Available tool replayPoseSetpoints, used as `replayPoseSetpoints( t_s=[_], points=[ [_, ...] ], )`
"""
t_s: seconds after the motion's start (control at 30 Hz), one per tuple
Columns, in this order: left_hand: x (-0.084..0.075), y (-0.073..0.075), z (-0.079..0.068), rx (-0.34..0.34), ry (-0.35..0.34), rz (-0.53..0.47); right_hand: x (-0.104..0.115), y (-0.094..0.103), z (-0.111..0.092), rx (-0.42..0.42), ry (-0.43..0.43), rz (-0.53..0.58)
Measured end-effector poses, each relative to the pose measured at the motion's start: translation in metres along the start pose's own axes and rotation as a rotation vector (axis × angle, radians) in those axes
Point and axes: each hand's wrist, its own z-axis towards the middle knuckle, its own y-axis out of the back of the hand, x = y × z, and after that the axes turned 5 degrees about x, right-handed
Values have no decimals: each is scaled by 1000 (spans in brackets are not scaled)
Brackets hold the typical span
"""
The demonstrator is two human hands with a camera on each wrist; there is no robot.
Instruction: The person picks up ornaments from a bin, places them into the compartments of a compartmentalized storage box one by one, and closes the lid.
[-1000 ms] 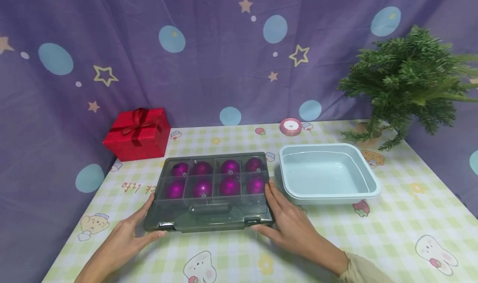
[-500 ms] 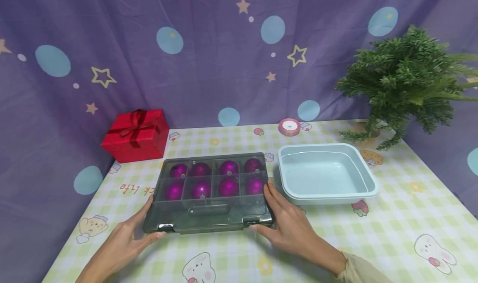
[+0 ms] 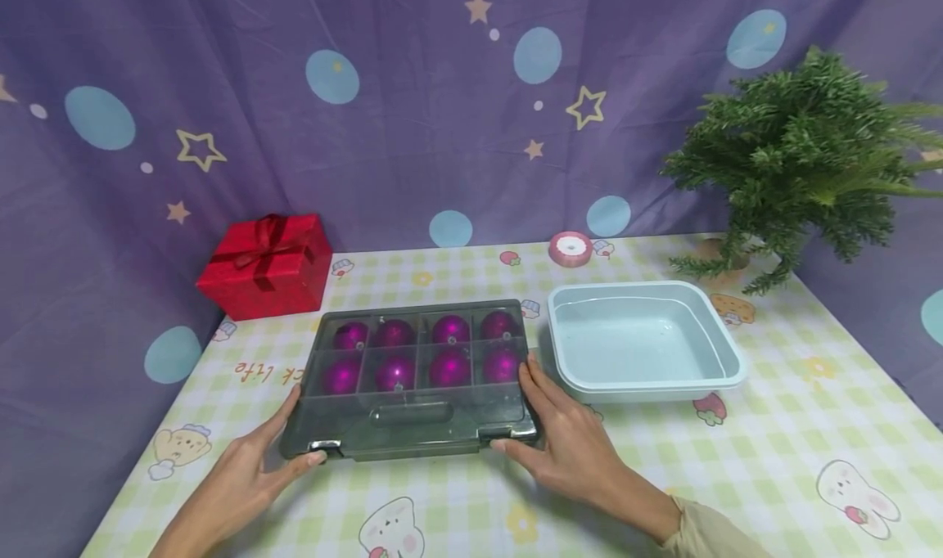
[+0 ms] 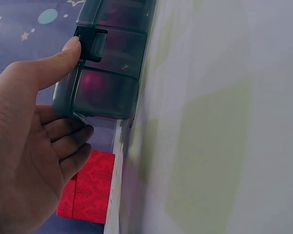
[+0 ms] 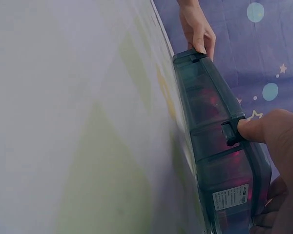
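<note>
A smoky, see-through plastic storage case [image 3: 412,439] lies closed on the table, with several purple Christmas baubles [image 3: 398,371] in its compartments. Two dark latches sit on its front edge. My left hand [image 3: 239,480] holds the front left corner, thumb at the left latch [image 4: 94,45] and fingers along the side. At the opposite end, my right hand [image 3: 578,443] grips the right side, its thumb pressed on the right latch [image 5: 230,132]. A white label [image 5: 230,197] shows on the case's front wall in the right wrist view.
Just right of the case stands a pale blue plastic basin [image 3: 641,345]. A red gift box [image 3: 268,272] with a ribbon bow is at the back left. Behind the basin lie a ribbon roll [image 3: 570,250] and a small artificial Christmas tree [image 3: 796,165]. A purple curtain [image 3: 412,157] hangs behind.
Both thumbs have shifted slightly up at the latches. The case stays in place between the hands, and the head view has moved a little.
</note>
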Motion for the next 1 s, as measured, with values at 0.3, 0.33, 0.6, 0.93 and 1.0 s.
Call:
replayPoseSetpoints(
  t_s=[0.3, 0.33, 0.6, 0.93, 1.0],
  points=[
    [1, 4, 2, 5, 22, 26, 1, 0, 2, 36, -37, 23],
    [1, 5, 3, 17, 34, 27, 1, 0, 3, 46, -44, 31],
    [2, 13, 6, 97, 89, 9, 3, 5, 6, 151, -102, 110],
    [-3, 22, 8, 83, 42, 2, 8, 21, 9, 238, -129, 206],
    [-7, 28, 9, 63, 15, -11, 11, 29, 12, 252, -119, 214]
  ],
)
